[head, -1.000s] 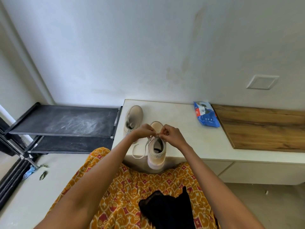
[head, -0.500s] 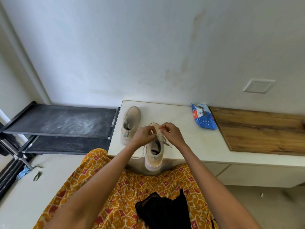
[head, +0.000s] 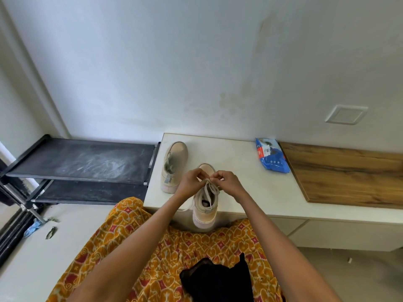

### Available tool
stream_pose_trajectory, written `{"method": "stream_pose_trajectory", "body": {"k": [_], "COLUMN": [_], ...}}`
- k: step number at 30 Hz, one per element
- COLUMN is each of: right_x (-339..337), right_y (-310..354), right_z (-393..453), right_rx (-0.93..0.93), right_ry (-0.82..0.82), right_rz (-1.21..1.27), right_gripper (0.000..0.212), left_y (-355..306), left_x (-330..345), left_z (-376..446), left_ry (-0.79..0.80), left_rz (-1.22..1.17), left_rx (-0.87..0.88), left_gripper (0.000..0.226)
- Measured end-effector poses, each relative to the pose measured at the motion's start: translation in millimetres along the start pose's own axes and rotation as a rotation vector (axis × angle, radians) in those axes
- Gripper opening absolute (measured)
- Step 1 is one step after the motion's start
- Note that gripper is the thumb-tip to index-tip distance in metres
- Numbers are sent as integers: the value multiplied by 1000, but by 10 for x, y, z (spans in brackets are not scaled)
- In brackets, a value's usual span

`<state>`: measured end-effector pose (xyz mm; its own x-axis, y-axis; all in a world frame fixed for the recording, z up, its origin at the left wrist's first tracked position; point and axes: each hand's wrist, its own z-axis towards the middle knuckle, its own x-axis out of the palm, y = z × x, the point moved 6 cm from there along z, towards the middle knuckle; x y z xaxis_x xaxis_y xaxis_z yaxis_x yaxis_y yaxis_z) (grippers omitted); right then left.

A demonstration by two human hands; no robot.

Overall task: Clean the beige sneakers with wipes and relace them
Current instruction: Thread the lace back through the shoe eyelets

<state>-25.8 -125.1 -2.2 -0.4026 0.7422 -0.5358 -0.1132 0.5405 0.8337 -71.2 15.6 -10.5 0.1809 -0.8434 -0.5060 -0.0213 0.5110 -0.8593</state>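
Both sneakers [head: 174,166] beige with pale soles; laces [head: 212,188] off-white. Counter [head: 239,184] cream-white, its right part a brown wood-grain panel [head: 349,177]. Wipes pack [head: 271,158] blue with a white and red label. Shelf [head: 91,160] black, smeared with whitish dust. Garment [head: 152,247] orange-yellow with a red and cream motif. Wall [head: 174,62] white, faintly stained.

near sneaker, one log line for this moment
step: relacing | both hands pinch beige lace over near beige canvas sneaker | far sneaker: untouched

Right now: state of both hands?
Left hand: pinching the pale lace of the near beige sneaker.
Right hand: pinching the same lace.
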Motion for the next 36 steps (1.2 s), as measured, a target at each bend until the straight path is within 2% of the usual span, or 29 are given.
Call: {"method": "stream_pose_trajectory", "body": {"k": [4, 11, 13, 15, 18, 21, 23, 31, 36], "right_x": [-51, -79, -120, -100, 6, 20, -5, -59, -54], "right_y": [-58, -143, -202, -241, -235, -177, -163, -182, -153], "right_z": [-17, -105, -142, -176, -235, -237, -206, -187, -181], "right_rx": [68, 118, 172, 195, 106, 36, 59, 129, 105], "right_ry": [-172, -332, -301, -148, 39, 23, -9, -85, -115], "right_rz": [131, 292, 288, 194, 135, 216, 252, 319, 305], "right_gripper": [10, 15, 29, 39, 33, 17, 12, 9, 8], "left_y": [58, 56, 72, 99, 126, 126, 117, 45, -19], "left_x": [28, 83, 95, 106, 111, 109, 103, 68, 66], "left_z": [17, 39, 31, 9, -25, -40, -32, -40, -8], "left_ry": [106, 100, 64, 33, -9, -10, 15, 214, 171], "left_rz": [-126, -105, -104, -122, -133, -155, -146, -191, -50], "left_rx": [-105, -158, -154, -158, -182, -203, -214, -251, -127], "left_gripper": [8, 15, 15, 16, 11, 8, 11, 19, 21]}}
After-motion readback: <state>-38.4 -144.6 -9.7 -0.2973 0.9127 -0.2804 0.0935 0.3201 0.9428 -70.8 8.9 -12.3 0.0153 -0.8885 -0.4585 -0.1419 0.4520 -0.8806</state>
